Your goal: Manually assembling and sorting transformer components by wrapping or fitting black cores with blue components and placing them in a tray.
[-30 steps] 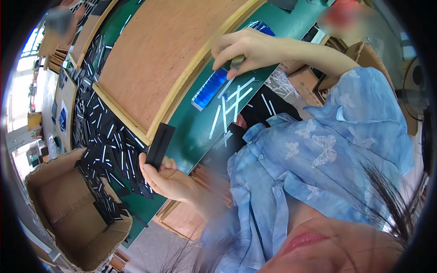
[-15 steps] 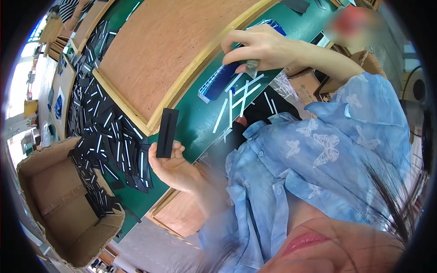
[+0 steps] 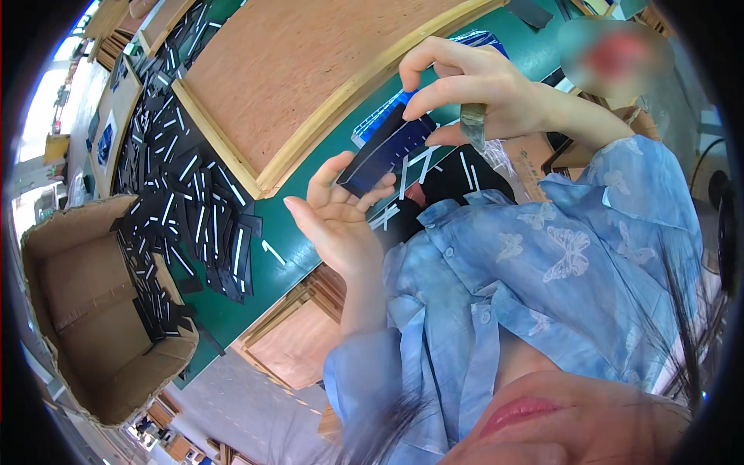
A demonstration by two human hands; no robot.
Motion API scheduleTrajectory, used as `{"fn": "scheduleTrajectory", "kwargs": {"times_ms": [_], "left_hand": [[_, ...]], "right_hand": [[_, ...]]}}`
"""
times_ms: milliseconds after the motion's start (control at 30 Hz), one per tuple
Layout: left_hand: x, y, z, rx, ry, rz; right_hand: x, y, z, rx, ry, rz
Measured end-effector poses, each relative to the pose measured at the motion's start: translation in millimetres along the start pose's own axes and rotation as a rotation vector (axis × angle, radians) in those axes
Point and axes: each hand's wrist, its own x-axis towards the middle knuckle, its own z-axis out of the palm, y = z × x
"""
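Note:
A narrow dark strip (image 3: 380, 159), black along one edge and deep blue on its face, slants between my two hands above the green table. My left hand (image 3: 345, 221) holds its lower end; the fingers curl around it and the thumb stands apart. At the upper end, my right hand (image 3: 484, 89) pinches the strip with its fingertips. A greyish wrap (image 3: 473, 124) circles one finger of that hand. Behind the strip lies a stack of blue pieces (image 3: 372, 126) with pale edges, partly hidden.
A wooden board with a raised frame (image 3: 310, 143) lies on the green table (image 3: 291, 232). Left of it spreads a heap of black strips with white bars (image 3: 205, 205). An open cardboard box (image 3: 85, 267) stands at the table's left end. Thin white strips (image 3: 422, 167) lie near my body.
My left hand has moved up and right, bringing its black strip to my right hand. The right hand has shifted slightly right and now pinches the strip's upper end.

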Motion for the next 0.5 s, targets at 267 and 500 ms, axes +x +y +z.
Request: {"fn": "scheduleTrajectory", "kwargs": {"times_ms": [267, 500], "left_hand": [[-3.0, 0.9, 6.4, 0.024, 0.041, 0.002], [-2.5, -0.7, 4.8, 0.028, 0.017, 0.004]], "right_hand": [[-1.6, -3.5, -2.5, -0.001, -0.008, 0.043], [-2.5, -4.3, -4.6, -0.018, -0.018, 0.062]]}}
